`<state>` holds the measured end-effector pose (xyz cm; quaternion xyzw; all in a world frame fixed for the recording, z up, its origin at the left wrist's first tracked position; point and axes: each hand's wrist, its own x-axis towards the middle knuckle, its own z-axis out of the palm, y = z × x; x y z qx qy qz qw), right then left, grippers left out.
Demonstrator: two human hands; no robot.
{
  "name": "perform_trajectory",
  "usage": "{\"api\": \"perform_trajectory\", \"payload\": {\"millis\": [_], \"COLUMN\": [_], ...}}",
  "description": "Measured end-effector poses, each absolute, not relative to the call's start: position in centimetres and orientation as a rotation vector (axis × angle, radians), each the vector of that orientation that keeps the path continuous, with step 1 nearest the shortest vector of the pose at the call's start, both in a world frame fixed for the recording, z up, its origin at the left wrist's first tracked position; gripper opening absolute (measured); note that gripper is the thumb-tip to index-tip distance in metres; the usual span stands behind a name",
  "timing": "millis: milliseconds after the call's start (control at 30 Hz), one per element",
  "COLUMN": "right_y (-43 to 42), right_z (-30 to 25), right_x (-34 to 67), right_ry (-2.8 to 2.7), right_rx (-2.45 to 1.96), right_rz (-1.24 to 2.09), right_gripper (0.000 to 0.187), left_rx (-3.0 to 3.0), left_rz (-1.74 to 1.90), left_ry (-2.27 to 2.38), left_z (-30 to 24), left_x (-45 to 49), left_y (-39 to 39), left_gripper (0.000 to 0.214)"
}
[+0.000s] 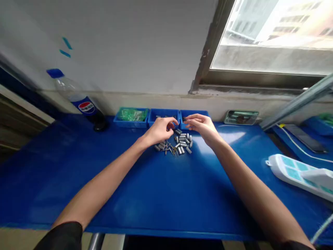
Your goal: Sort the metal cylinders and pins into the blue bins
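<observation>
A pile of small grey metal cylinders lies on the blue table, with several thin gold pins at its left side. My left hand hovers over the pile's left edge, fingers curled in a pinch near one cylinder. My right hand is just right of it, fingertips pinched on a small dark part I cannot make out. The two hands nearly meet above the pile.
Three blue bins stand along the wall: the left bin holds green parts, the middle bin, the right bin. A cola bottle lies at the left. A phone, a white power strip and a cable are on the right.
</observation>
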<state>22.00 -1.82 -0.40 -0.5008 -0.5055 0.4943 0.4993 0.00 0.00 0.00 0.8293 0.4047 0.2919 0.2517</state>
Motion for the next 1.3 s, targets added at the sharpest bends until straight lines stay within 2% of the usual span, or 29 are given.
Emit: {"api": "perform_trajectory", "payload": {"millis": [100, 267, 533, 867, 967, 1100, 1200, 1300], "right_y": [-1.9, -2.1, -2.5, -2.5, -2.3, -1.9, -1.7, -1.7], "right_z": [-0.3, -0.2, -0.3, -0.1, -0.1, -0.1, 0.0, 0.2], "right_x": [21.8, 21.5, 21.5, 21.4, 21.6, 22.2, 22.7, 22.7], "right_ry": [-1.259, -1.289, -1.164, -1.197, -1.247, -1.228, -1.205, -1.202], "right_rx": [-1.244, -1.273, -1.040, -1.056, -1.134, -1.256, -1.289, -1.311], "right_rz": [1.202, 1.299, 1.593, 1.514, 1.339, 1.029, 0.995, 1.042], "right_gripper": [0.021, 0.022, 0.032, 0.030, 0.029, 0.030, 0.037, 0.038], "left_rx": [2.113, 1.921, 1.739, 1.771, 1.969, 2.310, 2.397, 2.392], "left_rz": [0.893, 1.011, 1.087, 1.044, 0.957, 0.538, 0.283, 0.202], "left_ry": [1.037, 0.939, 0.871, 0.898, 0.996, 1.044, 1.055, 1.094], "left_z": [0.5, 0.6, 0.6, 0.2, 0.6, 1.0, 0.9, 0.5], "left_x": [0.0, 0.0, 0.1, 0.3, -0.3, -1.1, -1.2, -0.8], "left_y": [-0.2, 0.0, 0.0, -0.1, 0.0, 0.0, -0.2, -0.5], "left_gripper": [0.035, 0.016, 0.031, 0.034, 0.028, 0.029, 0.032, 0.031]}}
